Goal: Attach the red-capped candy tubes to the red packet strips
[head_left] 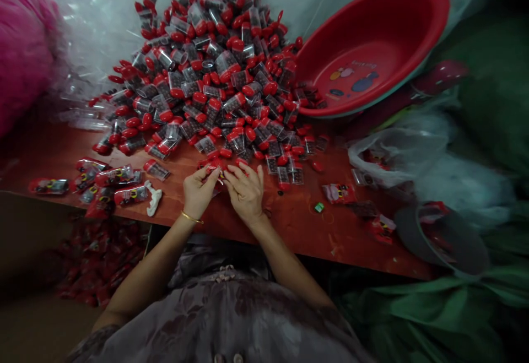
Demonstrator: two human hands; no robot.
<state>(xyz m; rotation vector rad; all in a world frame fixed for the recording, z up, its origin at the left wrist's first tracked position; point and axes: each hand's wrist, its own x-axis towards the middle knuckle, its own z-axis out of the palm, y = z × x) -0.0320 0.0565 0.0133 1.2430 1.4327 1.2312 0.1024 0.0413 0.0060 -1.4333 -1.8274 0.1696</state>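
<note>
My left hand (198,191), with a gold bangle at the wrist, pinches a small red printed packet (219,169) at the table's near side. Beside it, my right hand (247,193) has its thumb and forefinger at the packet's other side, the remaining fingers raised and fanned. The fingers cover much of the packet. Just beyond both hands rises a large heap of clear tubes with red caps (215,76) and dark contents. One such tube (157,169) lies apart, left of my left hand.
Several wrapped packets (118,175) and a white piece (154,198) lie left, above a red pile (97,258) below the table edge. A red basin (372,38) tilts at back right. More packets (339,193), a plastic bag (397,153) and a grey container (444,242) are right.
</note>
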